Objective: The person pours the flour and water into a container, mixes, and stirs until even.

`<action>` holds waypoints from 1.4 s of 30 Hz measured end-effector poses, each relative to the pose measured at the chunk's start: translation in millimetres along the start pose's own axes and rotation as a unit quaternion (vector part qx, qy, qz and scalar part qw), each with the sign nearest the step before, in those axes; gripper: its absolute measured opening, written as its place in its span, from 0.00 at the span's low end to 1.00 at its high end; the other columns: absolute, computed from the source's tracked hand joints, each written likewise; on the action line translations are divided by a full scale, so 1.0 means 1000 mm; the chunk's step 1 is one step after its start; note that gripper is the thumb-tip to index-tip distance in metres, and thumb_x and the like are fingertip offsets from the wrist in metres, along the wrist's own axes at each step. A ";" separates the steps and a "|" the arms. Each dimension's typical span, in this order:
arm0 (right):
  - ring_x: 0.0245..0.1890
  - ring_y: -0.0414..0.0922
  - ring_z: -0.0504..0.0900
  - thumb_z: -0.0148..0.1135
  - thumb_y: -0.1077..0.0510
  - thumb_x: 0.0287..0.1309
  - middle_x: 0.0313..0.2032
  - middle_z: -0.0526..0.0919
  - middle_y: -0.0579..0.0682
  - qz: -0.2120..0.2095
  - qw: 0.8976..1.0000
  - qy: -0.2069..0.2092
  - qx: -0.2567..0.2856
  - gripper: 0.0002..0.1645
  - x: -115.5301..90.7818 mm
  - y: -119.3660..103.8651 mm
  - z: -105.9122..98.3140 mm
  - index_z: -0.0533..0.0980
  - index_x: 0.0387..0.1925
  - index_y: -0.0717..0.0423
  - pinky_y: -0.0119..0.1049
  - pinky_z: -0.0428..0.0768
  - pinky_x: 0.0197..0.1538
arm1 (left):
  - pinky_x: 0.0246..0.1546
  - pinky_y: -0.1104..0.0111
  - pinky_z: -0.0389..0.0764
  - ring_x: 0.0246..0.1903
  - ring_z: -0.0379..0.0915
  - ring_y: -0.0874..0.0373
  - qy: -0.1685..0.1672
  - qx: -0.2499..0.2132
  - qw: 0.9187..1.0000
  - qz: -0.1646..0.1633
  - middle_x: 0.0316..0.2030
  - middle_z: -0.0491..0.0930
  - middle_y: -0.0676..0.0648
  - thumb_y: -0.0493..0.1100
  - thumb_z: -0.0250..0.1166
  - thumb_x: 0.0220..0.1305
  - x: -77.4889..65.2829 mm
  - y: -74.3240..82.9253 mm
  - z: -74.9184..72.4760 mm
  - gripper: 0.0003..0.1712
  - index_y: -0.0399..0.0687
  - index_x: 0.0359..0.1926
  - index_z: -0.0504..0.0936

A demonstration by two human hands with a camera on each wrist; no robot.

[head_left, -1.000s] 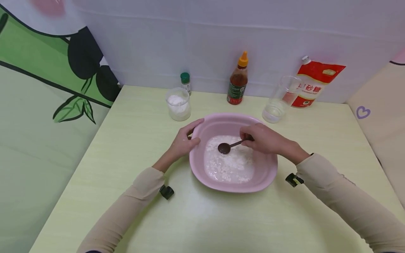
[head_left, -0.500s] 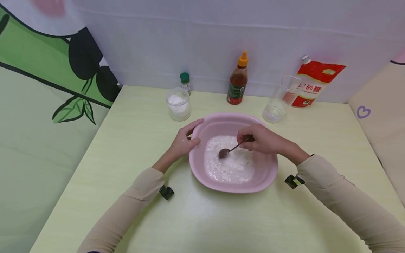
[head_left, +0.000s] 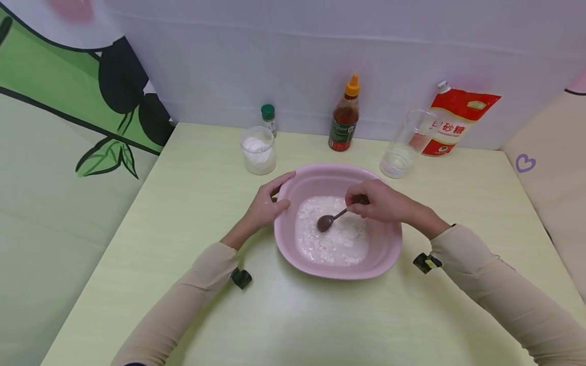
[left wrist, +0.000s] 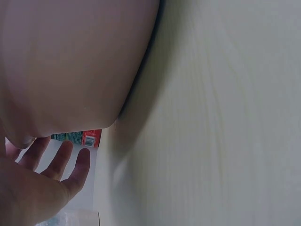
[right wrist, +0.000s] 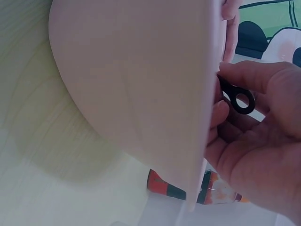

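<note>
A pink bowl [head_left: 384, 254] sits mid-table holding a wet white lumpy mix [head_left: 339, 239]. My right hand [head_left: 377, 201] pinches the handle of a dark spoon [head_left: 330, 219] whose scoop lies in the mix. The right wrist view shows the spoon's ringed black handle end [right wrist: 239, 98] between my fingers, beside the bowl's outer wall [right wrist: 141, 80]. My left hand [head_left: 267, 201] grips the bowl's left rim, thumb over the edge. In the left wrist view the left hand's fingers [left wrist: 61, 162] lie under the bowl's wall [left wrist: 70, 61].
Along the back of the pale green table [head_left: 293, 315] stand a cup of white powder [head_left: 258, 150], a small green-capped jar [head_left: 268, 119], a brown sauce bottle [head_left: 344, 117], a glass measuring cup with water [head_left: 403, 145] and a red-white pouch [head_left: 450, 119].
The spoon's scoop has moved a little within the mix, down and back toward the middle. My left hand keeps its hold on the rim.
</note>
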State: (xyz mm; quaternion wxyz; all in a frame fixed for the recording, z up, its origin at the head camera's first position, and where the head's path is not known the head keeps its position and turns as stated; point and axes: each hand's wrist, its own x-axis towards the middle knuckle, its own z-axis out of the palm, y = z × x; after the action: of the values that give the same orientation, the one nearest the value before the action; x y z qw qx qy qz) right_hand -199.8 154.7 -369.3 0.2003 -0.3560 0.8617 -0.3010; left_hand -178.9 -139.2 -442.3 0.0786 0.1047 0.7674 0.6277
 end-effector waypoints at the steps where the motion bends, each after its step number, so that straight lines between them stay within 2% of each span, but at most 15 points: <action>1: 0.27 0.40 0.75 0.62 0.67 0.60 0.25 0.78 0.44 0.002 1.000 0.000 -0.003 0.05 0.000 0.000 0.000 0.79 0.31 0.55 0.28 0.74 0.30 | 0.47 0.58 0.88 0.61 0.72 0.35 0.000 -0.001 1.000 0.000 0.73 0.64 0.38 0.27 0.56 0.52 0.000 0.000 0.000 0.43 0.43 0.73 0.66; 4: 0.28 0.41 0.74 0.62 0.67 0.59 0.26 0.78 0.44 0.006 1.000 -0.002 -0.017 0.06 0.000 0.001 0.000 0.79 0.30 0.53 0.28 0.73 0.31 | 0.46 0.58 0.88 0.61 0.72 0.35 0.000 -0.001 1.000 0.001 0.72 0.64 0.38 0.27 0.55 0.52 0.000 0.000 0.000 0.43 0.43 0.73 0.66; 12: 0.29 0.41 0.74 0.64 0.68 0.58 0.27 0.81 0.44 -0.002 0.998 -0.004 -0.068 0.05 0.002 0.002 0.002 0.81 0.31 0.56 0.30 0.72 0.33 | 0.47 0.58 0.88 0.61 0.72 0.36 0.001 0.001 1.000 0.010 0.72 0.65 0.38 0.27 0.56 0.51 0.000 0.000 0.000 0.42 0.41 0.72 0.67; 18: 0.26 0.40 0.73 0.62 0.68 0.58 0.25 0.80 0.45 0.003 0.998 -0.010 -0.067 0.05 0.010 0.000 0.005 0.81 0.32 0.57 0.30 0.71 0.31 | 0.49 0.56 0.87 0.61 0.72 0.35 0.002 -0.003 1.000 0.013 0.72 0.65 0.37 0.26 0.56 0.51 0.001 -0.002 -0.001 0.42 0.40 0.71 0.67; 24: 0.24 0.37 0.74 0.62 0.69 0.57 0.24 0.81 0.45 -0.032 0.996 -0.027 -0.078 0.06 0.019 -0.007 0.011 0.81 0.34 0.58 0.28 0.74 0.30 | 0.48 0.56 0.88 0.61 0.72 0.34 0.002 -0.005 1.000 0.013 0.72 0.65 0.37 0.26 0.56 0.50 0.001 -0.002 0.000 0.42 0.40 0.72 0.67; 28: 0.23 0.35 0.75 0.62 0.70 0.56 0.23 0.82 0.46 -0.037 0.995 -0.055 -0.068 0.07 0.018 -0.013 0.013 0.82 0.34 0.58 0.27 0.75 0.29 | 0.46 0.56 0.88 0.60 0.72 0.33 0.000 -0.007 1.000 0.013 0.72 0.65 0.37 0.27 0.56 0.51 0.001 -0.002 0.000 0.43 0.41 0.72 0.66; 34: 0.25 0.36 0.74 0.64 0.70 0.56 0.23 0.82 0.45 -0.012 0.993 -0.098 -0.062 0.07 0.007 -0.013 0.009 0.84 0.34 0.58 0.26 0.74 0.30 | 0.45 0.56 0.89 0.60 0.73 0.35 -0.003 -0.010 1.000 0.014 0.72 0.65 0.38 0.27 0.56 0.51 0.001 -0.004 0.000 0.42 0.42 0.72 0.66; 38: 0.28 0.39 0.75 0.64 0.69 0.57 0.26 0.82 0.45 0.025 0.991 -0.103 -0.080 0.08 -0.002 -0.008 0.000 0.85 0.34 0.55 0.29 0.75 0.33 | 0.46 0.56 0.88 0.61 0.72 0.35 -0.003 -0.008 1.000 0.013 0.72 0.65 0.38 0.26 0.56 0.52 0.002 -0.005 0.000 0.42 0.42 0.72 0.66; 42: 0.28 0.41 0.75 0.63 0.70 0.57 0.26 0.82 0.46 0.053 0.989 -0.097 -0.095 0.09 -0.008 -0.003 -0.012 0.85 0.33 0.56 0.32 0.75 0.32 | 0.48 0.57 0.88 0.61 0.72 0.36 -0.002 -0.007 1.000 0.015 0.72 0.65 0.39 0.27 0.56 0.52 0.003 -0.007 -0.001 0.42 0.42 0.72 0.66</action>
State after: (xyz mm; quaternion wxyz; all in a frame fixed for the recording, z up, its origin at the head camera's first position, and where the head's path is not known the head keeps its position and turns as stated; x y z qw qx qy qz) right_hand -199.9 163.4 -357.4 0.2643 -0.3545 0.8805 -0.1710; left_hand -182.1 -140.3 -448.8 0.0718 0.1169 0.7613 0.6337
